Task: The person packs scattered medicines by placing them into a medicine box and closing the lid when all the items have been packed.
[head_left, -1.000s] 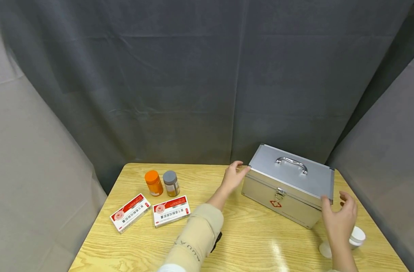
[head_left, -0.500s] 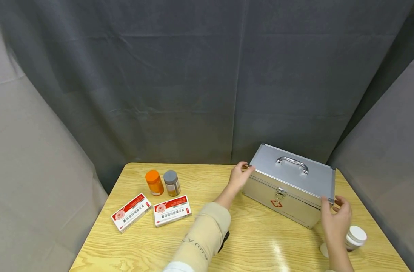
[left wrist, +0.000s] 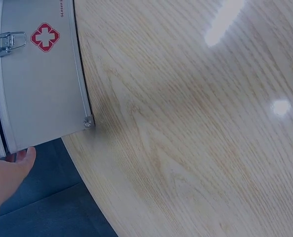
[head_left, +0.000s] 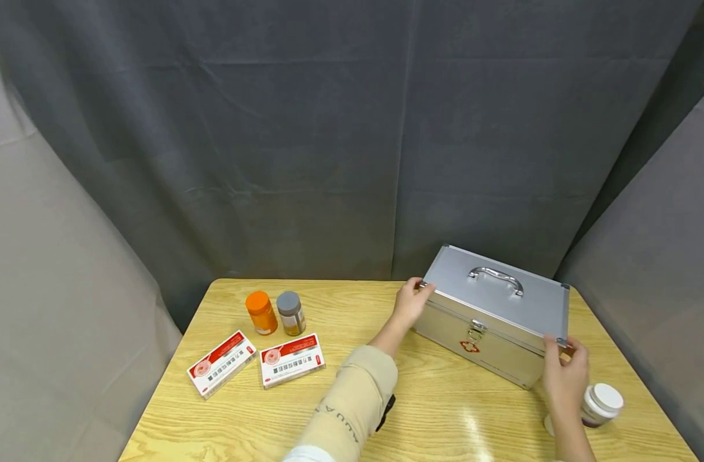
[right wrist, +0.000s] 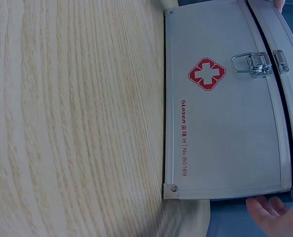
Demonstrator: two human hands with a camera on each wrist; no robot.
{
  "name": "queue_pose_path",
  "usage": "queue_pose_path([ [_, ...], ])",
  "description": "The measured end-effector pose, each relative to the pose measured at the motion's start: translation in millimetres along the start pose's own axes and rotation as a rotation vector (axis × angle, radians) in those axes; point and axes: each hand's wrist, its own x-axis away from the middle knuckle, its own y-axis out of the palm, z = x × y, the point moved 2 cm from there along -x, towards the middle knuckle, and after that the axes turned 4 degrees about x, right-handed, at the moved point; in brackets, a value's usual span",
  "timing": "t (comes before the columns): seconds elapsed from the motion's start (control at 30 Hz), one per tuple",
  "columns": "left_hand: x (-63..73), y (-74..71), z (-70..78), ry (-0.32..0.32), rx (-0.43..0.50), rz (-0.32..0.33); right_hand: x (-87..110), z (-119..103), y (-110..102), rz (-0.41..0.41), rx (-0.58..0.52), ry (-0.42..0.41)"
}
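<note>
A silver metal first-aid box [head_left: 504,359] stands at an angle on the right of the wooden table, its lid down. A red cross emblem [right wrist: 207,74] marks its front. Above that, the latch [right wrist: 255,64] hangs unhooked from the lid's catch. My left hand [head_left: 409,305] grips the lid's front left corner, thumb in front and fingers round the side. At the front right corner my right hand [head_left: 564,378] holds the lid the same way. A chrome handle [head_left: 496,277] lies across the top.
Behind my right forearm stands a white-capped bottle [head_left: 606,399]. On the left are an orange bottle [head_left: 262,314], a grey-capped bottle [head_left: 291,314] and two red-and-white medicine boxes, one slanted [head_left: 221,364], one nearly straight [head_left: 292,361]. Dark curtains [head_left: 305,160] hang behind the table.
My left hand has moved right onto the lid's corner. My right hand has moved left and closed in on the other corner. The first-aid box stands where it was.
</note>
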Motion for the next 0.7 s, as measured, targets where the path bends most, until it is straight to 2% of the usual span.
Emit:
queue_pose_path([
  [0.27, 1.0, -0.9, -1.3, -0.010, -0.016, -0.020, -0.4, 4.5, 3.9, -0.037, -0.027, 0.030],
  [0.7, 2.0, -0.5, -3.3, 0.013, -0.023, -0.036, 1.4, 2.8, 5.0, -0.013, -0.016, 0.020],
])
